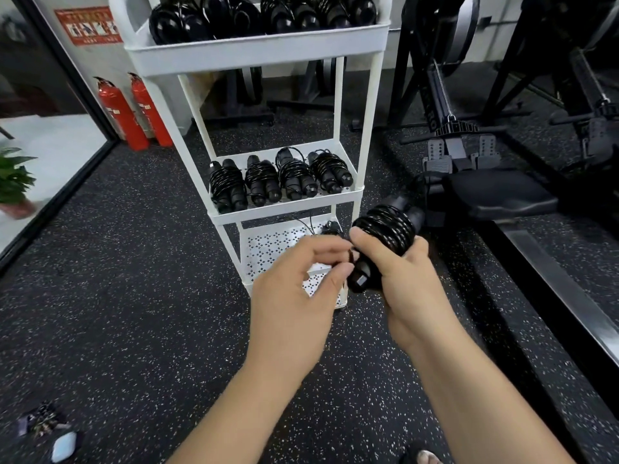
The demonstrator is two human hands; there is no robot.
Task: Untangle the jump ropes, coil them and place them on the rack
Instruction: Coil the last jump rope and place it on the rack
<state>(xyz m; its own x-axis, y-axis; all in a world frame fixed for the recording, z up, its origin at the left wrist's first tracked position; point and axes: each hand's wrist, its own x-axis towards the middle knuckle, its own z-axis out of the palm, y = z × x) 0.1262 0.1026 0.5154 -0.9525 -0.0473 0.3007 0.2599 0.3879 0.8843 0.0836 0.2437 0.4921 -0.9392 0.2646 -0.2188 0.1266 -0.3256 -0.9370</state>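
The right hand (pixel 405 283) gripped a rope (pixel 385 229), its fingers (pixel 420 246) curled round the two black handles with the cord wound tightly about them in a thick coil. The bundle was held up in front of the rack (pixel 368 105), tilted, one handle end pointing down toward the camera and the other up and to the right. The left hand (pixel 298 289) was just beside it, thumb and forefinger closed in a pinch on a thin stretch of cord at the lower end of the coil, the other fingers loosely curled.

The rack was white, with three shelves, and stood on the speckled black floor (pixel 117 296). On the top shelf (pixel 254 51) lay a row of coiled ropes (pixel 261 15). On the middle shelf (pixel 288 204) lay four more bundles (pixel 281 179) side by side. On the perforated bottom shelf (pixel 268 249), partly hidden behind the hands, lay a loose black cord (pixel 330 229); how it lay could not be told.

Two red extinguishers (pixel 134 112) stood against the wall left of the rack. A rowing machine (pixel 485 192) stood to the right, and a potted plant (pixel 13 175) at the far left edge.
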